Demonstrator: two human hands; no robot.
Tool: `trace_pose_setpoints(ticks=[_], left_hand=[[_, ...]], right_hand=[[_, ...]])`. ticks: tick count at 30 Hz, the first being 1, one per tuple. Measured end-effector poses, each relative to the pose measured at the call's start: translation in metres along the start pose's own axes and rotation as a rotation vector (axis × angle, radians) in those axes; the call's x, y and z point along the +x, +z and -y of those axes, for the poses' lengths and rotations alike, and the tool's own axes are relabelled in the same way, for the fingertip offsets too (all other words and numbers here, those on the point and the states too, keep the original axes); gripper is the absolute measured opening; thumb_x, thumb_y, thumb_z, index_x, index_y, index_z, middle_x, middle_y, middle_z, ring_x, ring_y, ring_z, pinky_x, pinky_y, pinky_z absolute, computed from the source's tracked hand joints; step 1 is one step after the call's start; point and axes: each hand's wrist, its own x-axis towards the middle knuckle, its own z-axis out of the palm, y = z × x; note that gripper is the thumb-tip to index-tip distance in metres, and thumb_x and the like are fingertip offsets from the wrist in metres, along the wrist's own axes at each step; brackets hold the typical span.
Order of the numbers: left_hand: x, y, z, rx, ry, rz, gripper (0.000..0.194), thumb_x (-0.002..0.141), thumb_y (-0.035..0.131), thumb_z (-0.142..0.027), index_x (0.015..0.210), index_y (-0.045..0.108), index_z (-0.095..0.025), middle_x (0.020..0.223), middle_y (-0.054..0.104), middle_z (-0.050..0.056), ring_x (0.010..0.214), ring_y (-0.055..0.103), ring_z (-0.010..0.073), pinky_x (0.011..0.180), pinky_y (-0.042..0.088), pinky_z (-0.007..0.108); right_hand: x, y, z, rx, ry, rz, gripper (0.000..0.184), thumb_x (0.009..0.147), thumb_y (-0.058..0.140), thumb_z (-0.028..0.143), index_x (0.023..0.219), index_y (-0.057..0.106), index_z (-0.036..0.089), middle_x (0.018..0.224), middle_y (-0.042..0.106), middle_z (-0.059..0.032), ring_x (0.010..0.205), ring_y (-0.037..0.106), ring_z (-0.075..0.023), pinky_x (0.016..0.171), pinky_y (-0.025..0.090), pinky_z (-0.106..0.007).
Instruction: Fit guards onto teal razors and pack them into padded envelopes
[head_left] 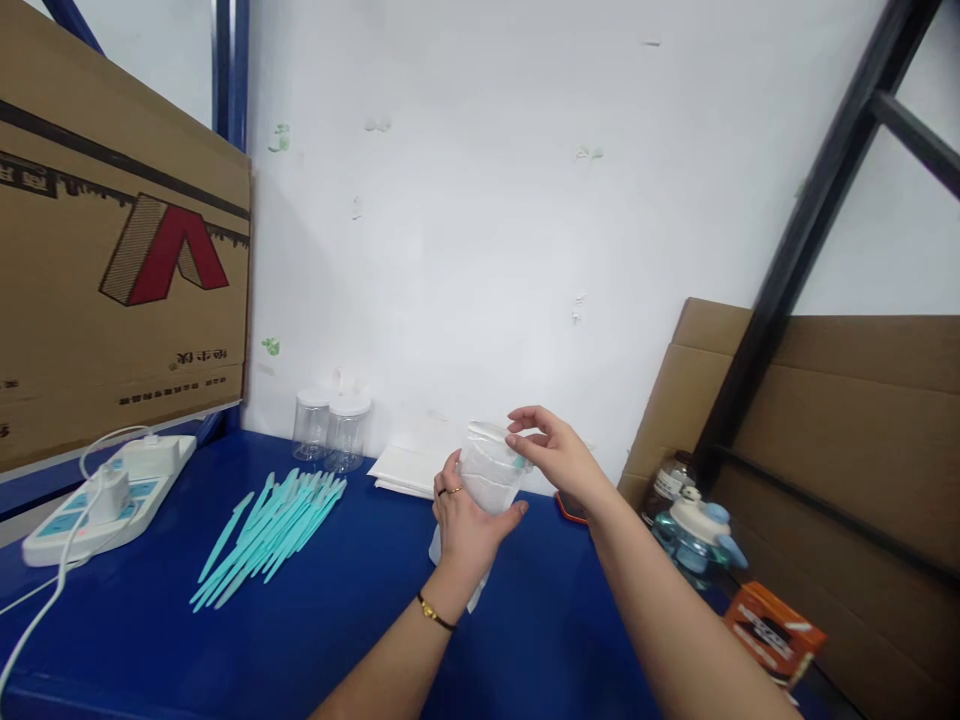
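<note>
My left hand (469,525) is closed around a cup-shaped bundle in thin white wrapping (489,470), tilted above the blue table. Loose ends of the white sheet hang below that hand. My right hand (551,455) has its thumb and fingertips at the bundle's upper right edge, pinching the wrapping there. A small teal patch shows near these fingers; what lies inside the wrapping I cannot make out. To the left, several teal plastic knives (274,530) lie in a loose pile. Behind the left hand rests a stack of white sheets (405,468).
Two clear jars with white lids (349,435) stand against the wall. A power strip (112,500) with cables lies at the left, below a large cardboard box (127,370). At the right are a dark jar (670,485), a teal bottle (694,535) and an orange box (772,635).
</note>
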Motion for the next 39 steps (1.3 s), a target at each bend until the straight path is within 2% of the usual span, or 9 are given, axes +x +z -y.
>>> trace_pose_setpoints(ticks=[3, 8, 15, 22, 26, 29, 33, 36, 39], left_hand=[[0.001, -0.008, 0.005, -0.095, 0.005, 0.033, 0.102, 0.047, 0.08, -0.041, 0.13, 0.024, -0.02, 0.123, 0.039, 0.012, 0.117, 0.037, 0.0297, 0.095, 0.034, 0.044], [0.016, -0.026, 0.017, -0.424, 0.023, 0.154, 0.056, 0.077, 0.055, -0.044, 0.124, 0.037, -0.018, 0.108, 0.051, 0.01, 0.099, 0.052, 0.0201, 0.086, 0.041, 0.035], [0.045, -0.041, 0.002, -0.614, 0.035, 0.608, 0.036, 0.075, 0.06, -0.045, 0.094, 0.06, -0.014, 0.083, 0.064, 0.005, 0.075, 0.058, 0.0171, 0.067, 0.045, 0.026], [0.044, -0.035, -0.003, -0.66, -0.03, 0.655, 0.037, 0.072, 0.063, -0.044, 0.096, 0.062, -0.015, 0.072, 0.061, 0.001, 0.067, 0.055, 0.0137, 0.062, 0.042, 0.023], [0.042, -0.031, 0.011, -0.617, -0.053, 0.683, 0.043, 0.074, 0.06, -0.037, 0.114, 0.052, -0.022, 0.053, 0.034, -0.009, 0.047, 0.035, 0.0062, 0.048, 0.029, 0.016], [0.044, -0.03, 0.019, -0.578, -0.066, 0.72, 0.028, 0.075, 0.054, -0.031, 0.1, 0.057, -0.019, 0.054, 0.025, -0.009, 0.045, 0.027, 0.0053, 0.045, 0.023, 0.016], [0.048, -0.029, 0.018, -0.601, -0.149, 0.788, 0.022, 0.074, 0.049, -0.03, 0.09, 0.057, -0.017, 0.059, 0.035, -0.006, 0.051, 0.036, 0.0076, 0.05, 0.03, 0.017], [0.049, -0.024, 0.016, -0.584, -0.152, 0.707, 0.025, 0.074, 0.053, -0.038, 0.083, 0.057, -0.015, 0.063, 0.042, -0.004, 0.057, 0.039, 0.0086, 0.053, 0.032, 0.018], [0.048, -0.018, 0.016, -0.534, -0.106, 0.604, 0.032, 0.066, 0.065, -0.038, 0.088, 0.056, -0.016, 0.054, 0.029, -0.009, 0.049, 0.028, 0.0059, 0.049, 0.023, 0.017]], right_hand=[[0.001, 0.002, -0.01, -0.027, 0.069, 0.051, 0.027, 0.065, 0.067, 0.034, 0.086, 0.064, 0.017, 0.069, 0.06, -0.0001, 0.051, 0.048, -0.0107, 0.046, 0.038, -0.023], [0.0, -0.003, -0.014, 0.026, -0.028, -0.048, 0.021, 0.066, 0.067, 0.035, 0.074, 0.067, 0.016, 0.062, 0.06, 0.0, 0.056, 0.049, -0.0129, 0.052, 0.038, -0.024], [-0.008, -0.015, -0.008, 0.082, 0.022, 0.086, 0.024, 0.067, 0.068, 0.035, 0.083, 0.068, 0.017, 0.075, 0.065, -0.0023, 0.068, 0.055, -0.0165, 0.061, 0.041, -0.026], [-0.033, -0.008, -0.031, 0.387, 0.069, 0.113, 0.042, 0.062, 0.073, 0.034, 0.099, 0.063, 0.018, 0.089, 0.067, -0.0046, 0.087, 0.059, -0.0216, 0.079, 0.045, -0.034], [-0.043, -0.002, -0.058, 0.484, 0.152, 0.066, 0.038, 0.067, 0.068, 0.033, 0.103, 0.061, 0.021, 0.081, 0.065, -0.001, 0.077, 0.058, -0.0168, 0.072, 0.044, -0.028], [-0.045, -0.003, -0.075, 0.467, 0.215, 0.047, 0.024, 0.068, 0.065, 0.029, 0.09, 0.066, 0.021, 0.073, 0.064, 0.0009, 0.065, 0.055, -0.0138, 0.064, 0.041, -0.025], [-0.045, -0.006, -0.08, 0.389, 0.227, 0.058, 0.021, 0.067, 0.061, 0.028, 0.084, 0.07, 0.019, 0.067, 0.064, 0.0, 0.061, 0.053, -0.0145, 0.063, 0.04, -0.027], [-0.044, -0.007, -0.077, 0.306, 0.189, 0.063, 0.023, 0.07, 0.059, 0.031, 0.084, 0.071, 0.018, 0.072, 0.066, -0.0022, 0.066, 0.054, -0.0162, 0.065, 0.04, -0.028], [-0.045, -0.007, -0.076, 0.214, 0.154, 0.038, 0.018, 0.068, 0.062, 0.029, 0.077, 0.071, 0.018, 0.072, 0.065, -0.003, 0.068, 0.053, -0.0165, 0.064, 0.04, -0.027]])
